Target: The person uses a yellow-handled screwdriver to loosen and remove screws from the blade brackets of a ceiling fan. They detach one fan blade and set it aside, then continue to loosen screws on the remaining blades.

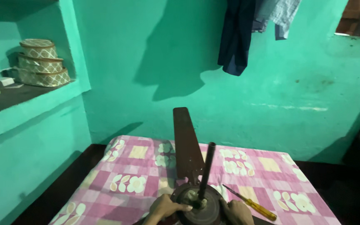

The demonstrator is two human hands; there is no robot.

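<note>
Left hand: the left hand (165, 207) is gripping the near left edge of the fan motor (197, 205), fingers curling over its top rim and pointing right toward the hub.
Right hand: the right hand (237, 211) is resting against the near right side of the motor, fingers closing around its rim; only part of it is showing at the bottom edge.
Fan motor: it is sitting at the near edge of the scene, between the two hands, on the pink checked cloth (138, 175).
Rod: a dark rod (207, 168) is rising from the middle of the motor, tilting slightly to the right.
Blade: one brown blade (186, 141) is reaching away from the motor toward the far wall.
Screwdriver: a yellow-handled screwdriver (253, 204) is lying on the cloth just right of the motor, near the right hand but not touching it.
Shelf: a stack of three round patterned boxes (40, 62) is standing in the far left wall recess.
Clothes: dark and pale clothes (251, 29) are hanging against the far green wall (146, 50).
</note>
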